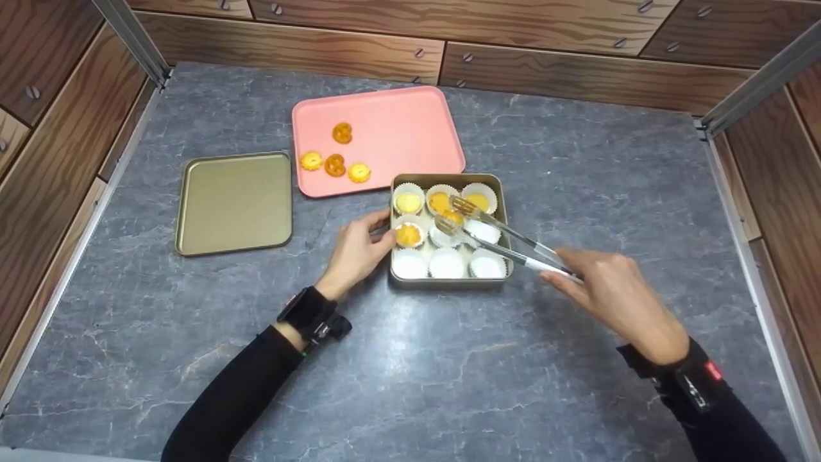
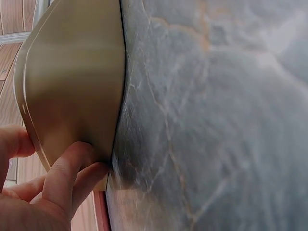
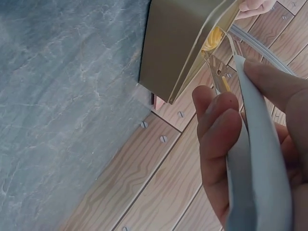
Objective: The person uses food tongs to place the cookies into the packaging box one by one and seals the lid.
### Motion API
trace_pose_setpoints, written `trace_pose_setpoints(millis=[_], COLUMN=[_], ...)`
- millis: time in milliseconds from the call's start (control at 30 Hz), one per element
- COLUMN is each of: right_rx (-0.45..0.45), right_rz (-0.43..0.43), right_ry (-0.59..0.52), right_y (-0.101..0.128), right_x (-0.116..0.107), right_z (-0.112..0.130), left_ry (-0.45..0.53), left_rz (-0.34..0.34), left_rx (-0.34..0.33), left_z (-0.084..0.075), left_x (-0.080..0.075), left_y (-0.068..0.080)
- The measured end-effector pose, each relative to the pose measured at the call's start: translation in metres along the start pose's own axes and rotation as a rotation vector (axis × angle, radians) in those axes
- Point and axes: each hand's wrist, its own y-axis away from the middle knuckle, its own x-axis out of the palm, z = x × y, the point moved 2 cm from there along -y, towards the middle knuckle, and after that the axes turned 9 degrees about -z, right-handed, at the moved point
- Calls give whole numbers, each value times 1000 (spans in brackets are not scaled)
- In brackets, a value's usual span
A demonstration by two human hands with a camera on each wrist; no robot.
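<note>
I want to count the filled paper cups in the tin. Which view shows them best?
The head view: it looks down into the tin, showing all nine cups. The left wrist view shows only the tin's outer wall. The right wrist view shows its outside and a yellow sliver at the rim.

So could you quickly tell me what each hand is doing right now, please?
Left hand: fingers grip the edge of the gold tin.
Right hand: holds the tongs, tips over the cups.
</note>
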Motion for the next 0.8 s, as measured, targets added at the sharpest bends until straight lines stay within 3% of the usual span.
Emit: trace_pose_setpoints(millis=[333,800], right_rx=[-21,38], right_rz=[20,76], right_ry=[10,17], right_y=[0,-3], right_x=[8,12], right_z=[1,4], left_ry=[11,18], left_rz=[6,-1], left_rx=[6,26], left_z=[1,0], left_x=[-1,-1], left_y=[0,1])
